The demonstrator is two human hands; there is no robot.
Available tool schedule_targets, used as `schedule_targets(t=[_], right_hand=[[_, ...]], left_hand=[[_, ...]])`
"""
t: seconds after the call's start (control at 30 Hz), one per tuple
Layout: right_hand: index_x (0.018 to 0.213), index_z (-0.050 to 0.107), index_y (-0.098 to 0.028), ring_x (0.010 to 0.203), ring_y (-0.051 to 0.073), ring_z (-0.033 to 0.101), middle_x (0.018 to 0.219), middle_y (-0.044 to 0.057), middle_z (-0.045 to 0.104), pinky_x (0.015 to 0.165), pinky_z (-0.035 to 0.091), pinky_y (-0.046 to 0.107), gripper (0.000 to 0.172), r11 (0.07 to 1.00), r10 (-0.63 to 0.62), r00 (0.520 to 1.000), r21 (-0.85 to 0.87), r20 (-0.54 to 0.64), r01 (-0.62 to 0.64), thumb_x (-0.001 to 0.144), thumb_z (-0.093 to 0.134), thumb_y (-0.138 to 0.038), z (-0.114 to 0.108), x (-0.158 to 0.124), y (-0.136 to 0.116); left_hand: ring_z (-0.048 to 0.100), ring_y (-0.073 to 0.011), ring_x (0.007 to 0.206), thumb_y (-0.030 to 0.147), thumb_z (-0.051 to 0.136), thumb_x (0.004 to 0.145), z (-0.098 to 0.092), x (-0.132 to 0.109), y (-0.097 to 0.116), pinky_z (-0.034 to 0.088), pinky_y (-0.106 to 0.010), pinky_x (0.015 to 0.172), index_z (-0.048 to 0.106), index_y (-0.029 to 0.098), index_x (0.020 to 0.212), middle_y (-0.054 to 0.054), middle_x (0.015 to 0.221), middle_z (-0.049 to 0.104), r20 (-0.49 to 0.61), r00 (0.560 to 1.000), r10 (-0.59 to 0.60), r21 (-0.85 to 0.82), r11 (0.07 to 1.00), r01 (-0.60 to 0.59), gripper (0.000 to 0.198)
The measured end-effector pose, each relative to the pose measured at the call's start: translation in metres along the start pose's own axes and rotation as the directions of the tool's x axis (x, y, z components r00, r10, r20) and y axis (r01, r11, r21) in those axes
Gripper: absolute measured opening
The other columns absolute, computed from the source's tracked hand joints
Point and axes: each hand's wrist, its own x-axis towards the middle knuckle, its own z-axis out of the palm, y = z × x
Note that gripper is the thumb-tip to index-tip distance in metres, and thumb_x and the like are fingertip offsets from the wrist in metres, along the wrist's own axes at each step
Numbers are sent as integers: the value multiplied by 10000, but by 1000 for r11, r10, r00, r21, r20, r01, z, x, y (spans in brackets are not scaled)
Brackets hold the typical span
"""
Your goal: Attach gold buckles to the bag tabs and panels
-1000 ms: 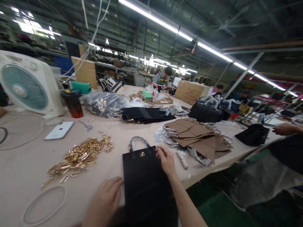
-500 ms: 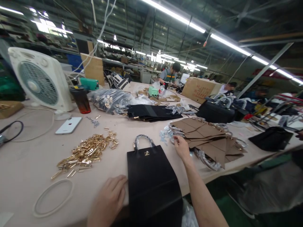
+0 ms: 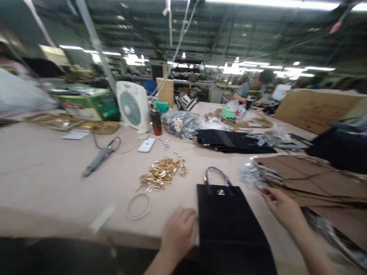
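A bag-making workshop: black handbag (image 3: 229,217), heaped gold fittings (image 3: 163,172), strip lights (image 3: 315,5), blurred, apparently metal roof (image 3: 252,28).

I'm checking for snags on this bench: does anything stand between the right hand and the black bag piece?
Nothing visible does: only tabletop shows between the right hand and the black bag piece. The pale blue bits lie farther off, outside that gap.

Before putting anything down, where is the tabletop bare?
Bare: the pale tabletop left of the grey elongated tool, plus a small patch between the heaped gold metal pieces and black rectangular bag. Crowded: right of the bag, with brown flat panels, pale-blue scraps and the right hand.
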Motion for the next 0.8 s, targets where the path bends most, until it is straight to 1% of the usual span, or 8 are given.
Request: schedule_targets(t=[0.07,0.17,0.3,0.4,0.53,0.7,0.77,0.8], right_hand=[[1123,733,-255,808,281,742,1055,88,782,754,584,402,430,990,-79,996,118,37,74,887,606,-590,16,16,-22],[1181,729,-263,868,268,745,1134,92,771,797,594,385,416,932,-278,953,273,124,237,921,609,-564,28,31,-92],[1245,712,-259,1055,247,714,1220,88,742,939,565,370,329,816,-516,825,425,231,391,978,570,-389,39,47,-196],[1201,731,-245,1071,245,704,1204,77,748,997,535,384,301,771,-604,742,449,290,452,928,603,-247,59,63,-246],[1203,730,-223,1122,254,689,1219,88,744,1040,510,382,329,748,-648,668,471,366,468,894,631,-168,92,73,-282],[1314,679,-198,1262,274,613,1324,126,683,1132,442,411,412,701,-708,609,454,357,550,905,660,-153,124,73,-309],[1250,709,-200,1227,264,619,1271,117,693,1103,453,393,358,695,-717,605,407,346,592,911,632,-112,130,74,-315],[1195,729,-202,1194,259,628,1230,111,699,1078,460,381,324,709,-705,620,366,345,603,912,617,-90,131,74,-316]], left_hand=[[600,-244,997,75,574,878,0,1,0,565,-417,905,666,238,1119,-27,1136,703,20,999,-40,1,999,40,305],[589,-248,991,102,598,867,0,-1,-1,567,-423,883,652,237,1104,-28,1126,698,18,998,-58,14,998,58,278],[586,-255,995,96,591,865,-2,-4,0,560,-424,854,642,241,1099,-31,1142,695,21,999,-50,-2,999,50,280],[587,-256,997,76,580,861,-2,-3,-2,553,-429,848,635,241,1092,-24,1149,697,13,999,-42,-16,999,43,289],[594,-247,962,89,598,859,-3,-3,-3,545,-419,819,632,234,1054,-27,1114,704,-4,1000,-22,-13,1000,22,245],[596,-238,935,141,631,860,-2,-4,-5,545,-403,786,637,223,1029,-34,1074,706,-17,1000,-13,9,1000,13,188],[598,-243,943,165,647,857,-2,-5,-6,546,-404,778,640,225,1041,-33,1086,707,-15,1000,-13,15,1000,13,193],[599,-246,946,177,651,859,-1,-5,-7,545,-406,772,641,226,1043,-32,1093,708,-14,1000,-13,17,1000,13,191]])
